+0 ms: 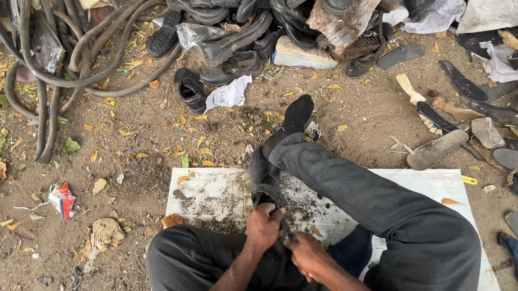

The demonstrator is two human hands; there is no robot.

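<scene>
I sit on a white board [448, 181] laid on dirt, in dark trousers, with one black-socked foot [297, 113] stretched forward. A worn black shoe [264, 174] lies against that leg on the board. My left hand [263, 226] grips the shoe's near end from above. Just right of it, my right hand [307, 254] is curled shut around something thin and dark [285, 230] pressed to the shoe's edge; what it is I cannot tell. Dark crumbs and scrapings are scattered over the board around the shoe.
A heap of old black shoes and boots [236, 36] lies ahead, with thick rubber hoses [66, 62] at the far left. Loose soles [435, 149] and scraps lie to the right. A crumpled red and white packet [62, 199] and dry leaves are on the left.
</scene>
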